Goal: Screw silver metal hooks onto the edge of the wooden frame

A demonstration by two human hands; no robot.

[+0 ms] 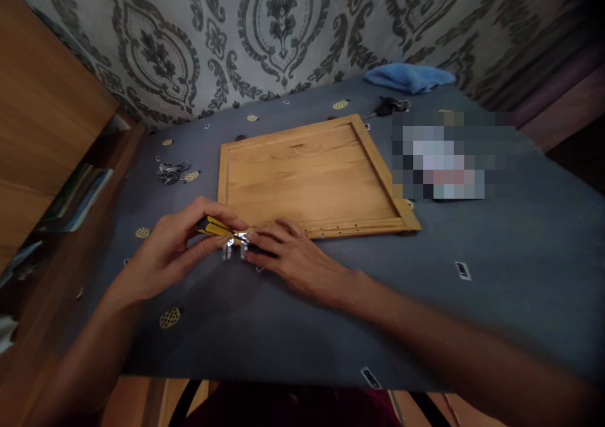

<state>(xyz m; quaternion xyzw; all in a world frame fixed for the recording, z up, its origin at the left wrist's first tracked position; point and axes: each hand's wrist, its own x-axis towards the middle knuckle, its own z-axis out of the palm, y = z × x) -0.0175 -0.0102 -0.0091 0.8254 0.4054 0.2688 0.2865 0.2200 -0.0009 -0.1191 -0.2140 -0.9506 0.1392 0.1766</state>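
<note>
A framed wooden panel (302,175) lies flat on the cloth-covered table, with small dark holes along its near edge. At its near left corner, my left hand (184,244) is closed around a small yellow-handled tool (218,227), which looks like pliers. The tool's tip meets a shiny metal fitting (244,249) with curved ends that hang over the panel's edge. My right hand (302,260) has its thumb and fingertips closed at the fitting's right side, and its other fingers rest on the panel. The fitting is partly hidden by my fingers.
Loose metal pieces (172,171) lie left of the panel. Behind it are keys (390,106) and a blue cloth (410,77) by the patterned wall (283,29). A blurred-out patch covers something at the right. A wooden cabinet (47,124) with books stands left.
</note>
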